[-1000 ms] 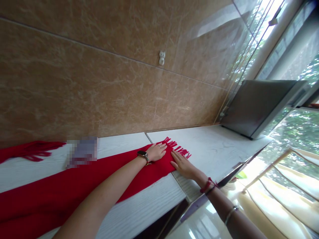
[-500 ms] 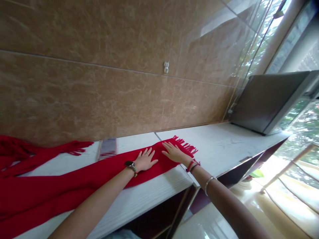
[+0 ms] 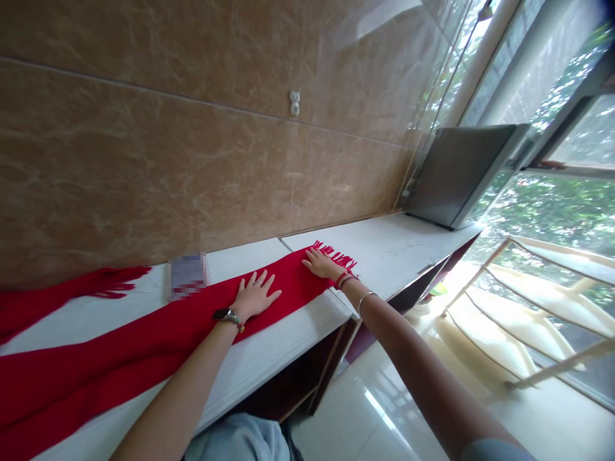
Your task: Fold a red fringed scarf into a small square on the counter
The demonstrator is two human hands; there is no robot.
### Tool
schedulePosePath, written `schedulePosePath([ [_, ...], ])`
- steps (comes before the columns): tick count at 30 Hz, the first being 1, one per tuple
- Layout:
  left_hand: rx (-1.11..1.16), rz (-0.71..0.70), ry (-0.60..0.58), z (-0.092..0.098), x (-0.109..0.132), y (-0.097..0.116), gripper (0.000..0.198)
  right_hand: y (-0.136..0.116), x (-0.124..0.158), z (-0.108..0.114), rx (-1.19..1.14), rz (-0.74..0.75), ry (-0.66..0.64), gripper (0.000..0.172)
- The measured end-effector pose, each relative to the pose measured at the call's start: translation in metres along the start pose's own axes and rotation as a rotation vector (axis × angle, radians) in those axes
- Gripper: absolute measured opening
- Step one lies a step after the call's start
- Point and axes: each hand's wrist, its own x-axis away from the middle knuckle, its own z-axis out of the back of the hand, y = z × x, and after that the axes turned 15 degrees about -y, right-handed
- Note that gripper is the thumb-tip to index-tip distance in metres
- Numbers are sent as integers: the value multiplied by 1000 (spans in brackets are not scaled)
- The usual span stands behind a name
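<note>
A long red scarf (image 3: 144, 342) lies stretched along the white cabinet top (image 3: 283, 326), its fringed end towards the right. Palm down with fingers spread, my left hand (image 3: 254, 298) rests on the middle of the cloth; a watch and a beaded bracelet circle that wrist. My right hand (image 3: 321, 264) lies flat near the fringe, fingers stretched out, with red and silver bracelets on the arm. Neither hand grips the fabric. Behind, at the left, another fringed red end (image 3: 115, 282) lies by the wall. How the two red parts join is out of view.
A blurred-out flat packet (image 3: 187, 275) lies between the scarf and the tiled wall (image 3: 192, 160). A small white cat-shaped hook (image 3: 295, 102) is on the wall. A grey box-like appliance (image 3: 456, 173) stands at the far right end, with a shelf rack (image 3: 509, 307) by the window.
The view has swung to the right, bringing more of the rack and floor into sight. My right hand has slid slightly towards the fringe's far corner; both hands stay flat on the scarf.
</note>
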Motion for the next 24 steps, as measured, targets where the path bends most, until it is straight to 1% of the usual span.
schedulePosePath([
  [2, 1, 5, 13, -1, 0, 0, 63, -7, -7, 1, -37, 32, 3, 52],
  [5, 10, 3, 18, -1, 1, 2, 63, -12, -14, -2, -61, 133, -67, 53],
  [6, 13, 1, 17, -1, 1, 2, 63, -10, -16, -3, -57, 135, -84, 53],
  [8, 20, 0, 14, 0, 2, 3, 62, -1, -18, -8, -42, 103, -92, 52],
  [12, 26, -2, 14, -1, 2, 3, 62, 28, -25, -16, -17, 54, -78, 48],
  [15, 29, -14, 32, -3, 1, 2, 61, 46, -28, -17, -41, -15, -62, 44],
  [17, 31, -16, 35, -4, 0, 1, 62, 50, -27, -15, -60, -83, -49, 44],
  [19, 37, -15, 35, -4, 0, 1, 62, 46, -19, -11, -77, -165, 13, 47],
  [20, 40, -14, 35, -4, 0, 1, 62, 41, -14, -9, -82, -180, 57, 50],
  [21, 44, -12, 33, -4, 0, 1, 62, 34, -7, -7, -82, -162, 99, 53],
  [22, 47, -10, 28, -4, 0, 2, 61, 26, 1, -7, -78, -100, 121, 54],
  [23, 50, -8, 22, -3, 0, 2, 61, 19, 9, -7, -71, -2, 110, 55],
  [24, 51, -6, 16, -3, 0, 2, 61, 12, 17, -8, -69, 99, 69, 55],
])
